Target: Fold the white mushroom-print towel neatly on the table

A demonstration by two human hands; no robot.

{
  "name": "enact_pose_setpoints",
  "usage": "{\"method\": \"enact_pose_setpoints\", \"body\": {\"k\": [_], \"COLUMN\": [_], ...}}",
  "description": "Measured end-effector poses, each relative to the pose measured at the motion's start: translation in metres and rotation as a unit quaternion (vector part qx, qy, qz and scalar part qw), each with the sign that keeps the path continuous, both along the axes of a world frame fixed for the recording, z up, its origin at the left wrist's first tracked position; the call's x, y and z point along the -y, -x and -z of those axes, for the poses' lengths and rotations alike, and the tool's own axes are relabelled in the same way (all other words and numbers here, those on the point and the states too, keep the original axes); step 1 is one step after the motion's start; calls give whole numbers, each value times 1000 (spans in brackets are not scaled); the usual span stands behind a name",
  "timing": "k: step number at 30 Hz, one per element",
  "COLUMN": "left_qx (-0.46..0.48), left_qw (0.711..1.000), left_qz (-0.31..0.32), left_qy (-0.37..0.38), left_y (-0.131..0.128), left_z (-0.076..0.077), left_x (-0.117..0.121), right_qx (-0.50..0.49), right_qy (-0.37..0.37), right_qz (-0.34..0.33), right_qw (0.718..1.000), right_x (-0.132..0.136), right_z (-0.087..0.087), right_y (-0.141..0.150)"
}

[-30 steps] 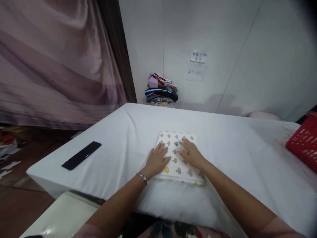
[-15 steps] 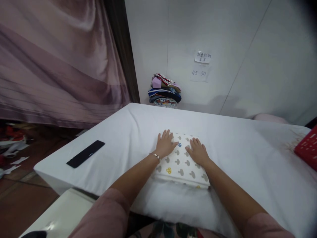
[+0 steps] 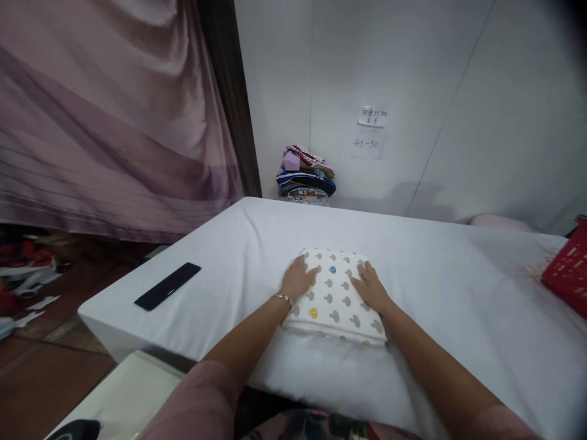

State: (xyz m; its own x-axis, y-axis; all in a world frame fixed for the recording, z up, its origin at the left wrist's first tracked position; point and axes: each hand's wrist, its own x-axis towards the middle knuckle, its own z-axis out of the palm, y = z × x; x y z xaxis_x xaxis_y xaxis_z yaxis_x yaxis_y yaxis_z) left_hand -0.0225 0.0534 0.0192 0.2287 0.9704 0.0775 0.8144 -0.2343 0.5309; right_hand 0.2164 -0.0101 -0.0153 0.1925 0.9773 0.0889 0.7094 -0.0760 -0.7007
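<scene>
A folded white cloth (image 3: 338, 299) with grey mushroom prints, plus a blue and a yellow one, lies on the white-covered table (image 3: 440, 275) in front of me. My left hand (image 3: 297, 280) rests along its left edge, thumb spread over the top and a bracelet at the wrist. Along the right edge lies my right hand (image 3: 371, 288), fingers apart and thumb on the print. Both hands touch the cloth without a visible grip; the outer fingers of the left are partly hidden at the edge.
A black flat slab (image 3: 169, 286) lies at the table's left. Behind the far edge stands a stack of folded clothes (image 3: 306, 176). At right is a red basket (image 3: 568, 269). A pink curtain (image 3: 114, 122) hangs at left, and a pale surface (image 3: 119, 397) adjoins the near left.
My hands have slid from the top of the cloth outward to its left and right edges. The cloth stays in nearly the same place, and the view has shifted slightly.
</scene>
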Motion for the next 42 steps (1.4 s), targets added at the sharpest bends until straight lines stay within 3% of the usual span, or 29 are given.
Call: {"method": "enact_pose_setpoints", "body": {"k": [7, 11, 15, 19, 23, 28, 30, 33, 37, 42], "left_qx": [96, 199, 310, 360, 366, 365, 337, 284, 197, 129], "left_qw": [985, 948, 890, 857, 881, 909, 920, 935, 966, 989], "left_qz": [-67, -94, -65, -29, -55, -53, -58, -80, -62, 32], "left_qy": [128, 229, 327, 368, 294, 195, 192, 199, 152, -61], "left_y": [22, 28, 35, 38, 30, 1, -12, -24, -24, -21], "left_z": [-8, -12, -14, -12, -9, -8, -6, 2, 8, -3], "left_x": [13, 9, 13, 20, 25, 16, 7, -3, 2, 32], "right_qx": [-194, -379, -511, -552, -552, -432, -400, -362, -358, -309], "right_qy": [26, 59, 117, 143, 151, 51, 35, 69, 49, -96], "right_qz": [93, 121, 111, 69, 26, 118, 148, 203, 203, 213], "right_qw": [976, 915, 845, 818, 820, 893, 904, 907, 910, 922], "right_x": [61, 82, 90, 90, 78, 43, 30, 24, 41, 72], "right_z": [-9, -24, -37, -41, -48, -72, -72, -56, -24, -9], "right_y": [13, 14, 8, 7, 3, -30, -47, -68, -79, -78]}}
